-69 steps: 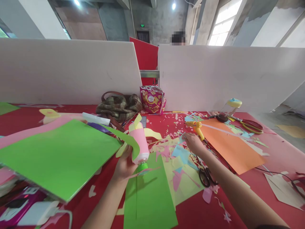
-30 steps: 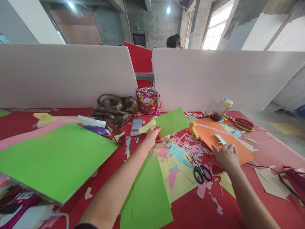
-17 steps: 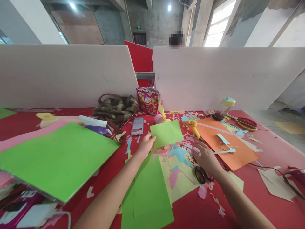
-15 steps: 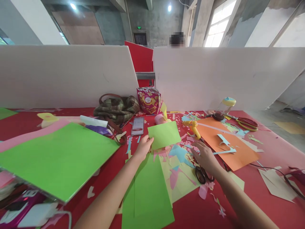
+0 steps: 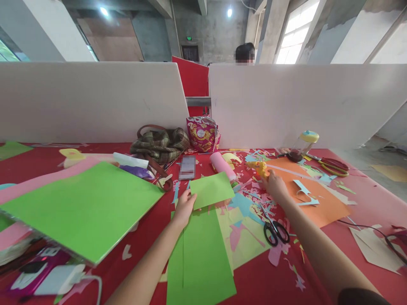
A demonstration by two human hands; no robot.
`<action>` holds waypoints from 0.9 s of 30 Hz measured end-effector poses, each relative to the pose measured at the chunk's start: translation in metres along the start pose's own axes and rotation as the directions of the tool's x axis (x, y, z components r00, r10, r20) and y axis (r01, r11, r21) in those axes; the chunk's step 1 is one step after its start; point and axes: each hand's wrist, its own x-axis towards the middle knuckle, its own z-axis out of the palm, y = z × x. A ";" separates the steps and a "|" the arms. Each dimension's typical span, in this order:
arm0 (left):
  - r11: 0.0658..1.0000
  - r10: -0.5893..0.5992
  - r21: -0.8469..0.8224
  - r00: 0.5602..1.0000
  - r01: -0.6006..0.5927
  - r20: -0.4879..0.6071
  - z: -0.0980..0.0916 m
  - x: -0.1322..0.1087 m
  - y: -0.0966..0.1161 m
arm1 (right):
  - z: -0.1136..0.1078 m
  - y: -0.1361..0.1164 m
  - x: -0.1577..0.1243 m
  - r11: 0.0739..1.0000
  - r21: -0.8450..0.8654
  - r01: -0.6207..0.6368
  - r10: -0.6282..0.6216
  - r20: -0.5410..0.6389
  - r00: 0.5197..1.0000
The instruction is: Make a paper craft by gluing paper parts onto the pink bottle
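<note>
My left hand [image 5: 183, 207] pinches the near left corner of a small green paper sheet [image 5: 212, 190] and holds it just above the red table [image 5: 365, 212]. My right hand [image 5: 276, 185] reaches forward and closes around the handle of a yellow tool [image 5: 259, 166] that lies at the edge of an orange paper sheet [image 5: 311, 199]. Black-handled scissors [image 5: 274, 227] lie on cut paper scraps below my right forearm. A pink tube [image 5: 221, 164] lies just beyond the small green sheet.
A large green sheet [image 5: 82, 209] covers a stack at left; another green sheet [image 5: 197, 258] lies near me. A phone [image 5: 187, 167], plaid bag [image 5: 160, 143], snack packet [image 5: 202, 134], red-handled scissors [image 5: 333, 166] and white partitions [image 5: 95, 101] stand farther back. A person sits behind the partition.
My right hand left the black scissors and moved forward to the yellow tool. My left hand drew the small green sheet slightly nearer and lower. The pink tube now lies in the open.
</note>
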 end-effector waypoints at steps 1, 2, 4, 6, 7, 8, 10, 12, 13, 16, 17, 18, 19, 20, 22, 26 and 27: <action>1.000 -0.004 -0.005 1.000 0.004 0.005 0.000 0.001 0.000 | 0.000 -0.001 0.004 1.000 -0.012 -0.001 0.001 0.023 1.000; 1.000 -0.009 -0.010 1.000 0.009 0.011 0.000 0.001 -0.001 | 0.000 -0.003 0.009 1.000 -0.024 -0.004 0.005 0.042 0.999; 1.000 -0.017 -0.019 1.000 0.017 0.021 0.000 0.001 -0.001 | 0.000 -0.006 0.016 0.999 -0.046 -0.021 0.024 0.062 0.998; 0.999 -0.023 -0.032 0.999 0.024 0.029 0.000 0.001 -0.001 | 0.000 -0.009 0.023 0.997 -0.058 -0.047 0.051 0.069 0.996; 0.999 -0.025 -0.039 0.999 0.027 0.031 0.000 0.001 -0.001 | 0.000 -0.010 0.027 0.996 -0.060 -0.060 0.064 0.069 0.996; 0.998 -0.027 -0.047 0.999 0.029 0.033 0.000 0.000 -0.001 | -0.001 -0.011 0.031 0.996 -0.061 -0.072 0.076 0.067 0.995; 0.997 -0.031 -0.069 0.999 0.033 0.036 0.000 -0.001 -0.001 | -0.002 -0.013 0.037 0.994 -0.058 -0.091 0.095 0.059 0.994; 0.994 -0.035 -0.101 0.999 0.038 0.031 0.000 -0.001 -0.001 | -0.004 -0.014 0.040 0.993 -0.052 -0.102 0.105 0.049 0.993; 0.992 -0.037 -0.122 0.999 0.040 0.026 0.000 -0.001 -0.001 | -0.005 -0.015 0.039 0.993 -0.049 -0.108 0.110 0.041 0.993; 0.977 -0.046 -0.208 0.999 0.045 0.002 -0.002 0.001 -0.001 | -0.008 -0.023 0.032 0.991 -0.040 -0.127 0.128 0.007 0.992; 0.969 -0.049 -0.243 0.999 0.047 -0.004 -0.002 0.002 -0.001 | -0.008 -0.028 0.028 0.992 -0.035 -0.125 0.125 -0.003 0.992; 0.959 -0.053 -0.280 0.999 0.049 -0.007 -0.003 0.004 -0.001 | -0.009 -0.034 0.024 0.993 -0.027 -0.112 0.112 -0.005 0.994; 0.946 -0.059 -0.318 0.998 0.054 -0.005 -0.004 0.005 -0.001 | -0.008 -0.041 0.020 0.996 -0.013 -0.084 0.084 0.003 0.996; 0.932 -0.066 -0.357 0.998 0.062 0.001 -0.005 0.007 -0.001 | -0.008 -0.049 0.018 0.999 0.007 -0.042 0.042 0.022 0.999; 0.899 -0.085 -0.430 0.996 0.089 0.030 -0.007 0.010 0.000 | -0.006 -0.066 0.015 0.997 0.065 0.047 -0.052 0.082 0.995; 0.828 -0.117 -0.539 0.988 0.155 0.103 -0.011 0.013 0.003 | 0.002 -0.097 0.021 0.978 0.169 0.121 -0.154 0.195 0.969; 0.813 -0.122 -0.557 0.985 0.168 0.118 -0.012 0.013 0.003 | 0.003 -0.102 0.022 0.974 0.186 0.128 -0.168 0.219 0.961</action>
